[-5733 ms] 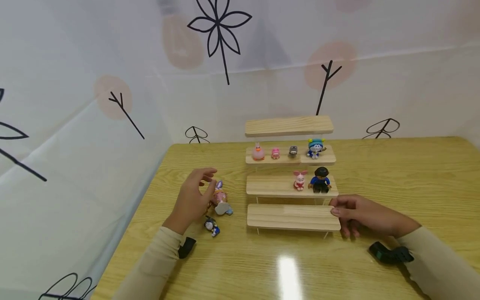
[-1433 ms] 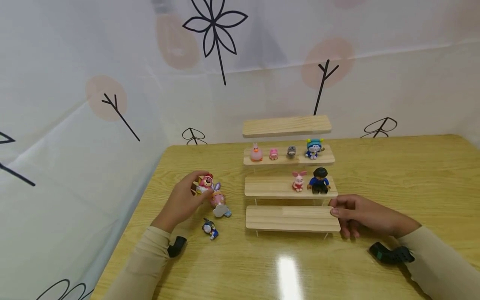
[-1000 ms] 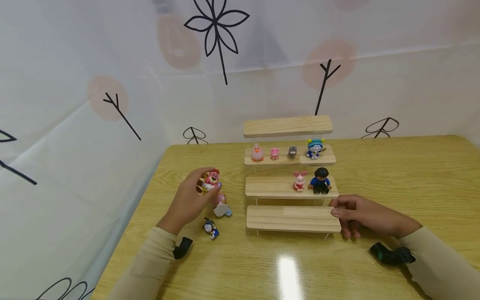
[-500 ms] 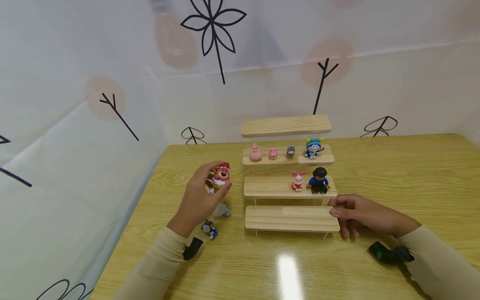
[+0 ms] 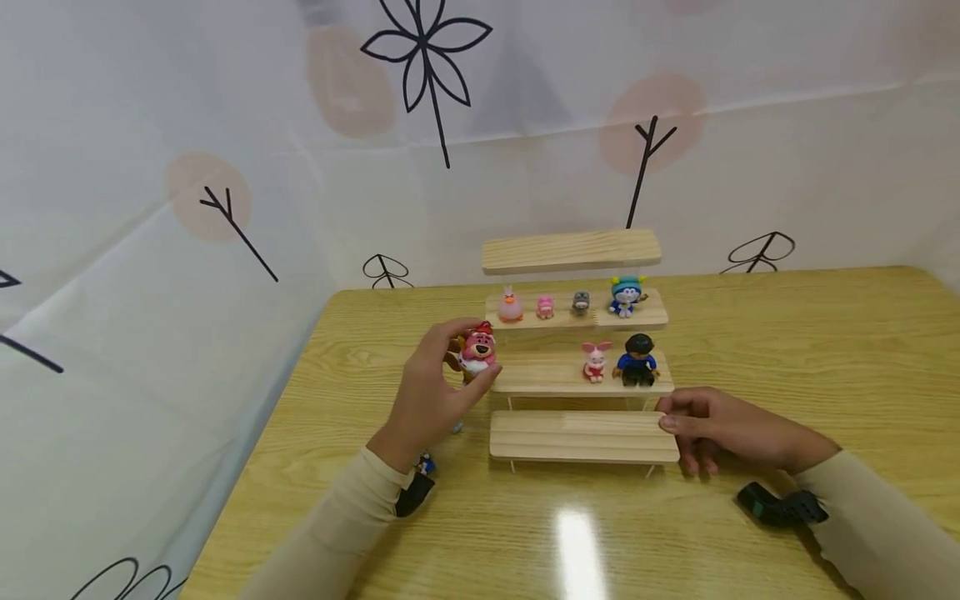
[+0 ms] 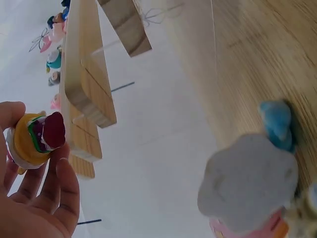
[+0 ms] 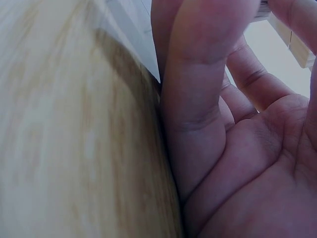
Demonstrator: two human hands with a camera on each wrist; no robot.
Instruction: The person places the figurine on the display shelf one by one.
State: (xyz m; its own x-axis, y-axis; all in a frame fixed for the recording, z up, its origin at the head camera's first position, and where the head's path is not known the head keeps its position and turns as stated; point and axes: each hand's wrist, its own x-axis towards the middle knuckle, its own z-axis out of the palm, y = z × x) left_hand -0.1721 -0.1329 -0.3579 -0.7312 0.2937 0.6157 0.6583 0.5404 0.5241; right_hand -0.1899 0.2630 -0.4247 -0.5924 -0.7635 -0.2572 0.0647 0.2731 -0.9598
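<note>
My left hand (image 5: 435,383) pinches a pink bear figurine (image 5: 480,350) with a red hat between thumb and fingers, in front of the left end of the stepped wooden display shelf (image 5: 585,437). In the left wrist view the bear figurine (image 6: 37,139) shows its yellow body and dark red underside. My right hand (image 5: 738,429) grips the lowest step's right end, thumb on its top corner and fingers curled behind. On the second step from the bottom sit a pink piglet figurine (image 5: 595,362) and a dark-haired toy man (image 5: 637,362) in blue.
One step higher stand a pink duck (image 5: 511,306), a small pink figure (image 5: 545,307), a grey one (image 5: 581,302) and a blue-hatted figure (image 5: 626,297). A toppled figurine with a grey base (image 6: 250,183) and a small blue-and-white figurine (image 5: 425,464) lie on the table, mostly behind my left arm.
My left hand has picked up the bear figurine from the table's left side and carried it up and right to the shelf's left end. My right hand has stayed at the lowest step.
</note>
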